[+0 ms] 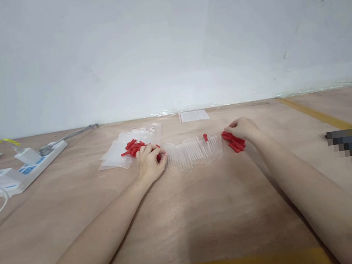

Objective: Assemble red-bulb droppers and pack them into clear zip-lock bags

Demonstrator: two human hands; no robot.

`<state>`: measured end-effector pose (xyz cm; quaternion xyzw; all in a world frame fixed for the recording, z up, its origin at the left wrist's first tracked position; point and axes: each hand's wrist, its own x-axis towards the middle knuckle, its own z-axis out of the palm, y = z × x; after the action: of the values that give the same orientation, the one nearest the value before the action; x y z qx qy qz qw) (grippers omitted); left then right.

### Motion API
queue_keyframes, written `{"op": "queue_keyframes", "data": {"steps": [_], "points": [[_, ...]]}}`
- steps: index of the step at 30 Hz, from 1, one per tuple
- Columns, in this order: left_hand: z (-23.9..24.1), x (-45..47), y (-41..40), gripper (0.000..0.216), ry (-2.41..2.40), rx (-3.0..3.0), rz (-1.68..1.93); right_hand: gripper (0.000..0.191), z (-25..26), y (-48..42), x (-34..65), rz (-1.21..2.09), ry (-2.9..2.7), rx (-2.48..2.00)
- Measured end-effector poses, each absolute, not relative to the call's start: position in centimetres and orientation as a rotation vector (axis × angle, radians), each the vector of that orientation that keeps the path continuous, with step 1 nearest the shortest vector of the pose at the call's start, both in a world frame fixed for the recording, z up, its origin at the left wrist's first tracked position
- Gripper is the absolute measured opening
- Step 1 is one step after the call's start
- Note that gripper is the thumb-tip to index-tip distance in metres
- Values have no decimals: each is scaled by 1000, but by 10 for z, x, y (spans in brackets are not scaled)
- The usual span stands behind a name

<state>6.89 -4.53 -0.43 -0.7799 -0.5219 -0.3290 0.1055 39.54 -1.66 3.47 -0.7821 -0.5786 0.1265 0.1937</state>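
Red caps (134,147) are heaped at both ends of a row of clear tubes (194,151), apparently kept within reach of each hand. The left hand (149,160) is curled at the row's left end, and the right hand (243,128) is bent over the right heap (235,143); whether anything is gripped cannot be told. A plywood table (187,209) is backed by a white wall (162,41).

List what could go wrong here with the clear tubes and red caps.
The loose row of thin clear plastic tubes lies between the left hand and the right hand; a nudge could scatter or roll them.
The left pile of small red caps and the right pile of small red caps are loose; some may stray under the clear plastic bags.
Clear tubes barely show against the pale wooden table; one might be missed.
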Motion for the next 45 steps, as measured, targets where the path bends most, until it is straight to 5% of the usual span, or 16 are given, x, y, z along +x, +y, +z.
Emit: {"op": "queue_keyframes", "data": {"steps": [16,25,31,45], "points": [[9,93,-41,19,-1565,-2305,-914,20,29,-11,396,453,-1509,-2109],[17,185,-2,48,-1824,-2495,-586,25,27,-8,394,504,-1359,-2015],[11,207,24,39,-1962,-2548,-503,25,29,-9,390,556,-1342,-1960],[20,193,35,38,-2174,-2764,-1138,27,37,-20,351,465,-1575,-1705]]}}
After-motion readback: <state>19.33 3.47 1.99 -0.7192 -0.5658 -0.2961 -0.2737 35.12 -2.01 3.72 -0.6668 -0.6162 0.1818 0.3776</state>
